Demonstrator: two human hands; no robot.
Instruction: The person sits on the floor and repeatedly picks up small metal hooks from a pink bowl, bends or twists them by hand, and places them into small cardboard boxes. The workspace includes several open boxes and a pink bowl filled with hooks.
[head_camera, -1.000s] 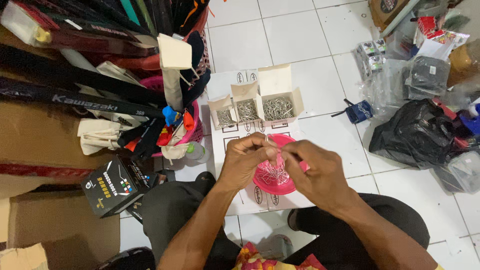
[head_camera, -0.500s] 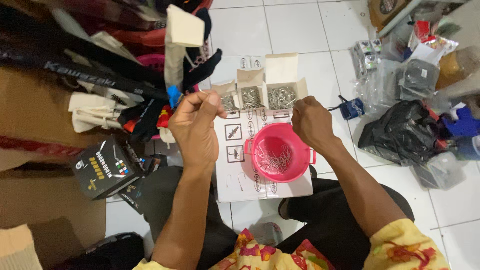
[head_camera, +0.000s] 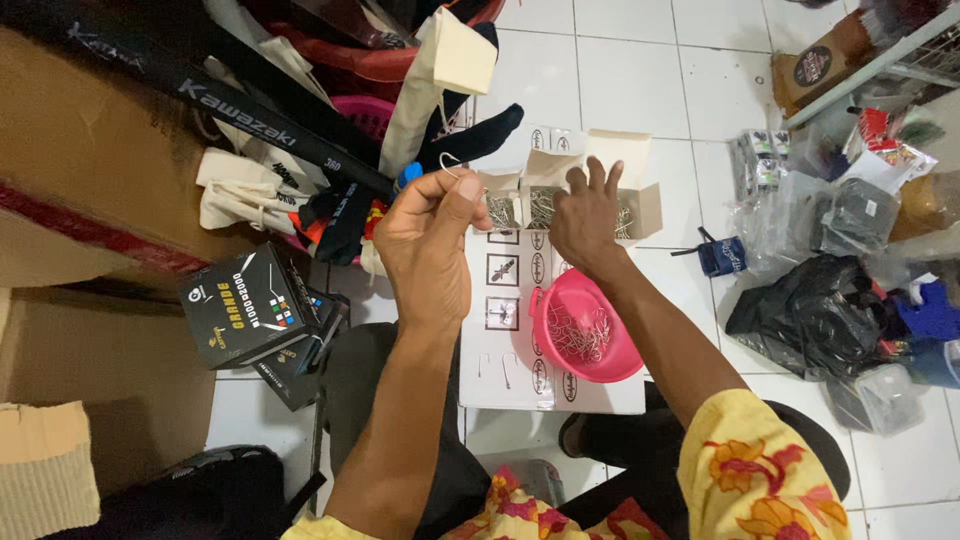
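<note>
White floor tiles are carrying a person's sorting spot: open cartons of metal hooks, a pink bowl and clutter on both sides.

Since a moment ago the left hand has risen from near the pink bowl and is now pinching a thin wire hook between thumb and fingertips, holding it up at far left of the cartons; the right hand has moved from the bowl to the open cardboard boxes, fingers spread and dipping into the silvery hooks, though whether it is gripping any I cannot tell. So the work is shifting from bowl to boxes. More hooks are lying in the bowl, which is resting on a flat white printed carton nearer the person. A black printed box is sitting at left, and a black plastic bag at right.
</note>
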